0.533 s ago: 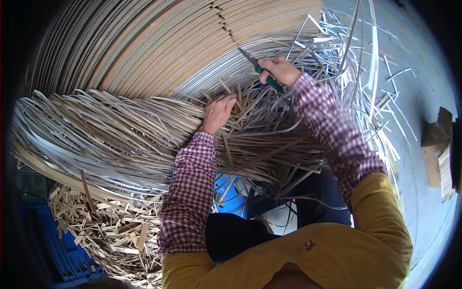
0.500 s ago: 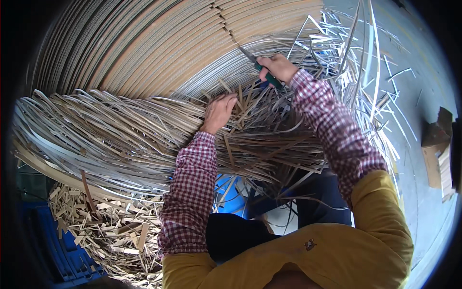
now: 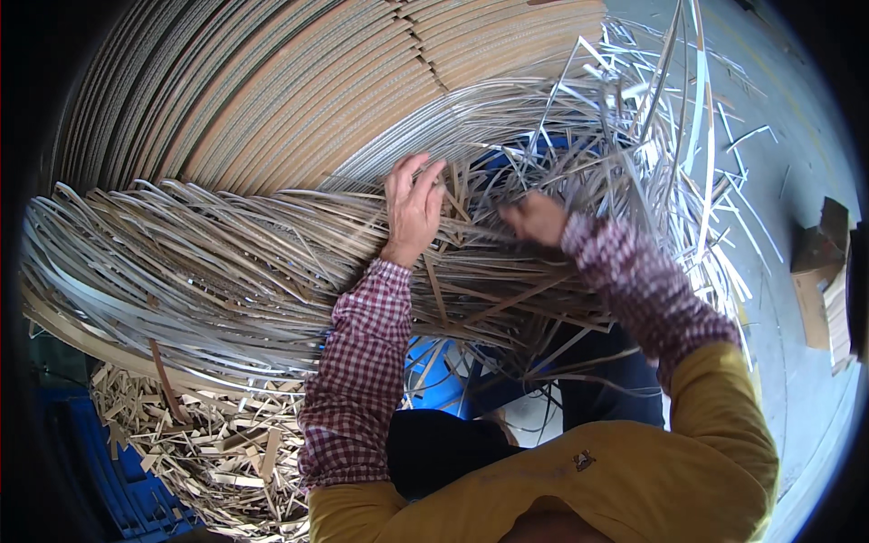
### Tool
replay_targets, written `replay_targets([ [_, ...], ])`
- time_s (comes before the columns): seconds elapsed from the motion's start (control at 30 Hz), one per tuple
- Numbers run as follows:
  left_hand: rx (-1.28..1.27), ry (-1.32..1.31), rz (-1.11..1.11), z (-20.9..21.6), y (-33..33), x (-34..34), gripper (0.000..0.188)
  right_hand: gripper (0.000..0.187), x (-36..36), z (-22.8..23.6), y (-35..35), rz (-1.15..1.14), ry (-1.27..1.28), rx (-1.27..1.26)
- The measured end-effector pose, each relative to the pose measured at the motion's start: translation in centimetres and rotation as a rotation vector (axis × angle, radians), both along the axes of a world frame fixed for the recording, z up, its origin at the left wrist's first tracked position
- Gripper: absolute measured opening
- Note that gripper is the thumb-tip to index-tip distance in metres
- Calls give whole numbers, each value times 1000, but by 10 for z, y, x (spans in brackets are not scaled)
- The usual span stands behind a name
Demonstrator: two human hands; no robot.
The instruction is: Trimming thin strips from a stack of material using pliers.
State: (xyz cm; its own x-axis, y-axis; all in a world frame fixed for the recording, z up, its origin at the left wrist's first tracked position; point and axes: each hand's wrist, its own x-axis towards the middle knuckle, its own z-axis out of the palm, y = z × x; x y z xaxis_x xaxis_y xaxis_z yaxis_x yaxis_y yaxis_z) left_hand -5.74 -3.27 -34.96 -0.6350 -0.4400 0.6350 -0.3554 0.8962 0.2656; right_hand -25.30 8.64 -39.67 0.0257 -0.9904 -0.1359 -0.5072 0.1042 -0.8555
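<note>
My left hand [image 3: 414, 215], fingers spread and raised, is at the right end of a thick heap of long narrow cardboard strips [image 3: 226, 240]. Just beyond its fingertips lies the lower edge of a large stack of corrugated cardboard sheets [image 3: 262, 109]. My right hand [image 3: 540, 220] is to the right, low over a tangle of loose strips [image 3: 579, 167]. Motion smears its fingers, and the green-handled knife seen earlier cannot be made out. A jagged row of notches [image 3: 418, 45] runs down the stack.
Short cardboard scraps [image 3: 235, 452] fill the lower left, beside a blue plastic pallet [image 3: 127, 489]. Long pale strips [image 3: 701, 109] stick up at the right and spill onto the grey floor [image 3: 787, 154]. A cardboard box [image 3: 817, 281] stands at the far right.
My right hand has come down and toward me, away from the edge of the stack, with the knife no longer visible. My left hand has lifted its fingers and spread them.
</note>
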Motion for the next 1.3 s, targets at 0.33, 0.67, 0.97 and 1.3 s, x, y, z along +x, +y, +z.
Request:
replay_targets([
  [0.33, 354, -519, -26, -43, -24, 5, 28, 51, -41, 69, -53, -276, -117, 30],
  [0.67, -94, 51, -65, 10, 1, -24, 37, 53, -3, -22, 12, -232, -120, -12],
  [0.97, 346, -482, 109, 4, -29, -84, 53, 17, -41, 21, 65, 248, -367, -48],
  [1.3, 279, -429, 9, -66, -3, -29, 30, 30, -48, 59, -47, -260, -37, 76],
])
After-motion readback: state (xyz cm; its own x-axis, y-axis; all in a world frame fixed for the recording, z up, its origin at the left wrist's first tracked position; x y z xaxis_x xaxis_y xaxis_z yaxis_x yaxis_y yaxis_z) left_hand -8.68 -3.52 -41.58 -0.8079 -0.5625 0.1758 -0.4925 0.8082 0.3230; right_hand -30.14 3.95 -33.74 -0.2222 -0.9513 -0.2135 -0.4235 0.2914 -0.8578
